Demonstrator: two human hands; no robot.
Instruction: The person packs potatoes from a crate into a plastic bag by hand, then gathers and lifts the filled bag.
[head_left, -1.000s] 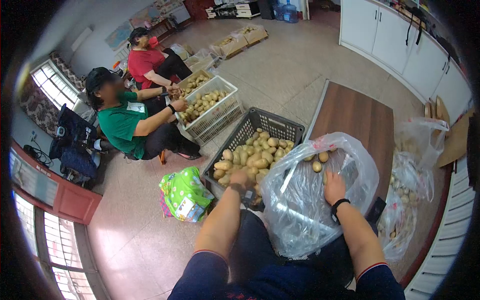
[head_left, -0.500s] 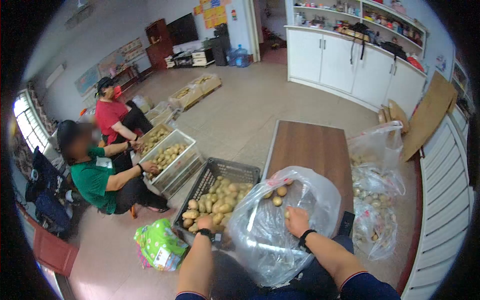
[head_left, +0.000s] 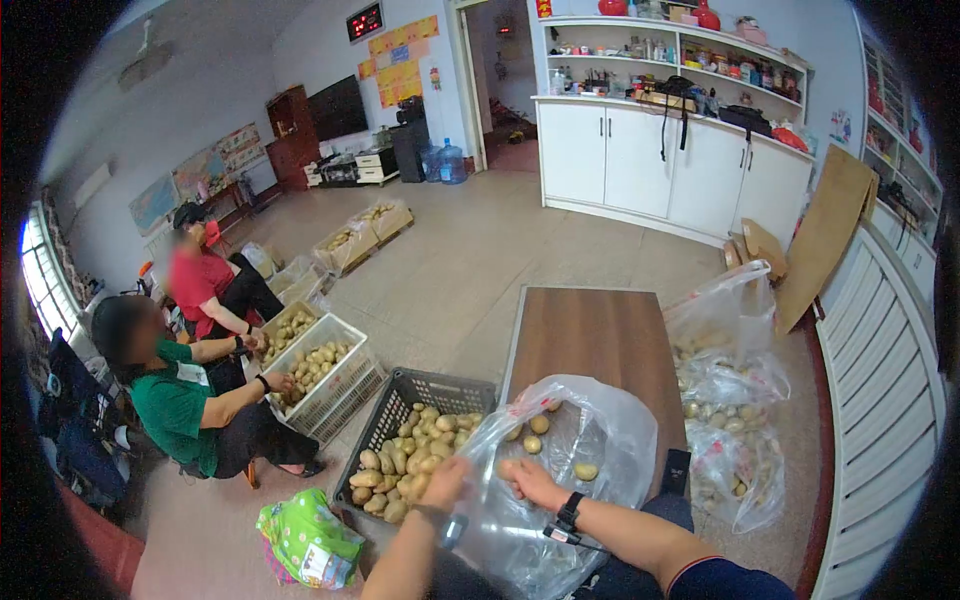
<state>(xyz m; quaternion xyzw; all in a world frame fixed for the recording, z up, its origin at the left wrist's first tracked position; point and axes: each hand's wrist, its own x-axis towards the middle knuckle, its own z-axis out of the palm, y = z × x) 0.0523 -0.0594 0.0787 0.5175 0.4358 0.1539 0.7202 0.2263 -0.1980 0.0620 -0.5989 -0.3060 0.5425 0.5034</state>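
My left hand (head_left: 445, 482), smeared by motion, is over the front right of a grey plastic crate (head_left: 485, 388) heaped with potatoes (head_left: 415, 445). Whether it holds a potato cannot be made out. A clear plastic bag (head_left: 625, 425) lies spread open across my lap and the near end of a brown-topped table, with several potatoes (head_left: 585, 470) inside. Above the bag's left side, my right hand (head_left: 532, 484) has its fingers curled together, pointing toward my left hand. Anything within those fingers is hidden. Both wrists wear dark bands.
Beyond the bag stands the brown table (head_left: 590, 340). Filled potato bags (head_left: 735, 420) sit on the floor at right, beside a white railing (head_left: 885, 400). A green bag (head_left: 310, 540) lies at left. Two seated people handle potatoes in a white crate (head_left: 345, 385).
My right hand has left the middle of the bag and moved left toward my left hand. A potato now lies where it was. The camera view has tilted up.
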